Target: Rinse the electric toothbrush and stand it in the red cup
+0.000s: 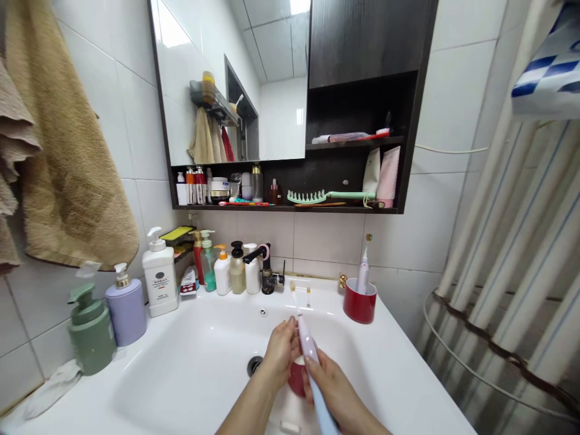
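Observation:
Over the white sink basin [190, 356], my right hand [328, 377] is wrapped round an electric toothbrush [309, 338]. Its handle fades from pink to pale blue, and the thin neck points up and away from me. Against the upper handle, my left hand [281, 347] has its fingers curled inward; what they hold, if anything, is hidden. Beneath the toothbrush, a red cup [296, 379] shows between both hands, touching or close to the fingers of my right hand. I cannot tell which hand supports it.
A second red cup [360, 305] holding another electric toothbrush [363, 275] stands on the right rim. Behind the basin is a black faucet [267, 272]. Pump bottles [222, 272] line the back, with a purple bottle [126, 311] at left. A dark mirror cabinet [362, 181] hangs above.

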A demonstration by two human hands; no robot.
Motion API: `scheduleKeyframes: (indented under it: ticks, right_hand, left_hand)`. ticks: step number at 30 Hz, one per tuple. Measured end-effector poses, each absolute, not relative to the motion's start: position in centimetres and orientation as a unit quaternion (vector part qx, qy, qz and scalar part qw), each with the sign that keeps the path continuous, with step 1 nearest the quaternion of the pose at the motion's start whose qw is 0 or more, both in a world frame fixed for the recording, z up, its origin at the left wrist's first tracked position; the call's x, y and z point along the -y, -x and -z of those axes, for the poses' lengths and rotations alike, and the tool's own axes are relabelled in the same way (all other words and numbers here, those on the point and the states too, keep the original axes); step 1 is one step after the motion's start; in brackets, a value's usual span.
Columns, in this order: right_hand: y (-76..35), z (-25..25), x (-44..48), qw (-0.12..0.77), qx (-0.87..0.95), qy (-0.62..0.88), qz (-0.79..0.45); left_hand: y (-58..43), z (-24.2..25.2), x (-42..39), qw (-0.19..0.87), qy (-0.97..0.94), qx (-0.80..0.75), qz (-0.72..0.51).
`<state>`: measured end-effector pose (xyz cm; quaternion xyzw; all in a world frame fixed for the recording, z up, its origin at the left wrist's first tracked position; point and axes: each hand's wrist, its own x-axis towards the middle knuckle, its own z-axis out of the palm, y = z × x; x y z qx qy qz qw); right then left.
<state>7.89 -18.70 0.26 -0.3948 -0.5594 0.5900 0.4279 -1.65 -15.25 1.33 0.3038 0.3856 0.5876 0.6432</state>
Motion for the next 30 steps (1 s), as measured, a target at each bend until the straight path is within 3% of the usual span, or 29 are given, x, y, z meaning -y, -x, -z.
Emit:
scheduleKeyframes:
  ticks: [4, 11, 20, 25, 30]
  right_hand:
    - [-7.7, -2.8, 16.0, 0.516, 0.566, 0.408, -0.497]
    - [-6.4, -1.8, 12.7, 0.522, 0.556, 0.438, -0.476]
    - [-6.9, -2.1, 11.6, 0.526, 0.575, 0.464, -0.421]
    - [-6.6, 0.6, 11.4, 0.485, 0.623, 0.485, -0.376]
    - [-7.3, 2.3, 11.2, 0.430, 0.652, 0.515, -0.353]
  left_hand:
    - [3.2, -0.8, 15.4, 0.487, -0.437, -0.472, -0.591]
    - [3.9, 1.7, 17.2, 0.270, -0.678, -0.523, -0.441]
    - [4.1, 2.6, 17.3, 0.231, -0.743, -0.498, -0.383]
    - [3.8, 3.2, 16.6, 0.215, -0.759, -0.502, -0.354]
    - [3.2, 2.3, 15.8, 0.174, -0.794, -0.530, -0.240]
